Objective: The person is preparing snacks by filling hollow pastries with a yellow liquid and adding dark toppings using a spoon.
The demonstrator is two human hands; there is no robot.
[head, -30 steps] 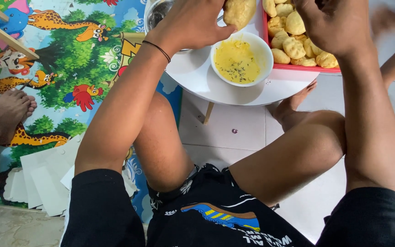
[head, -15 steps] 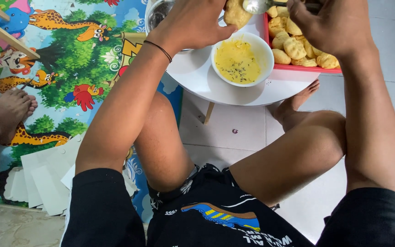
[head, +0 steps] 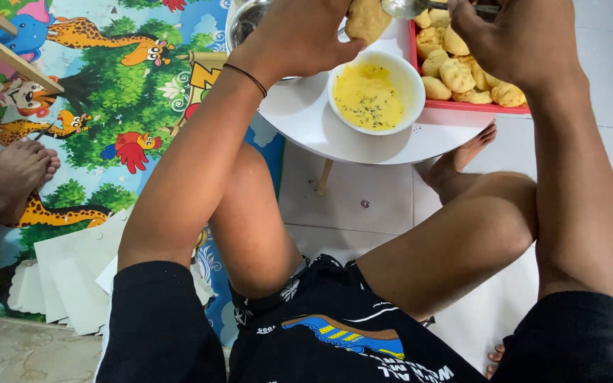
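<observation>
Below, white bowl (head: 375,92) holds yellow speckled batter (head: 367,99).

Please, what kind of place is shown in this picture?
Probably a room in a home, with food being prepared at floor level. A colourful animal play mat covers part of the tiled floor, and a low white table carries a bowl of yellow batter.
</observation>
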